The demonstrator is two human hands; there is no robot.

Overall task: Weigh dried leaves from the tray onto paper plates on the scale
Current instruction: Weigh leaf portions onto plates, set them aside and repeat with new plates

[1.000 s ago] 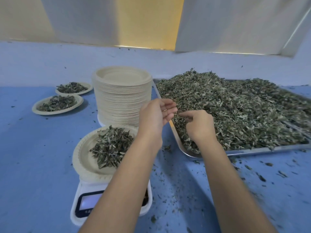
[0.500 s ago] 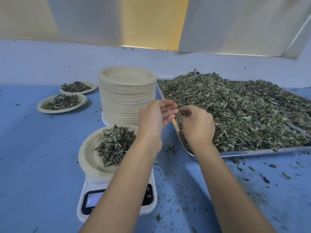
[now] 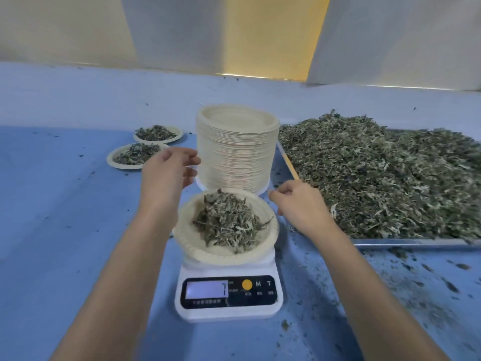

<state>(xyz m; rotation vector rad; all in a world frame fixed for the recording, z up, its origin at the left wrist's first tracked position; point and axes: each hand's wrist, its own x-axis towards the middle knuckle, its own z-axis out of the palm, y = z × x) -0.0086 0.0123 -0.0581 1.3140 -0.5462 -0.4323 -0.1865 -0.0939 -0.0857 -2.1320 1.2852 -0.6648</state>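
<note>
One tray (image 3: 416, 242) heaped with dried leaves (image 3: 377, 173), one scale (image 3: 229, 311), one stack of empty plates (image 3: 234, 157), and three filled plates: one plate (image 3: 221, 256) on the scale, two more plates (image 3: 130, 166) far left. The left hand (image 3: 166, 173) hovers spread wide, holding nothing, beside the stack. The right hand (image 3: 299, 204) curls its fingers by the scale plate's right rim; whether they pinch leaves I cannot tell.

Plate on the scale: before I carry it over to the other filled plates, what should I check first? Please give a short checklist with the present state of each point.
1. The paper plate sits fully on the scale: ok.
2. The dried leaves lie inside its rim: ok.
3. The display gives a full reading: cannot tell; only a 7 is legible.
4. Both hands are off the plate: cannot tell. The left hand hovers open behind it, but its forearm overlaps the rim. The right hand is beside the rim, fingers curled.
5. The stack of empty plates is near for the next portion: ok.
</note>
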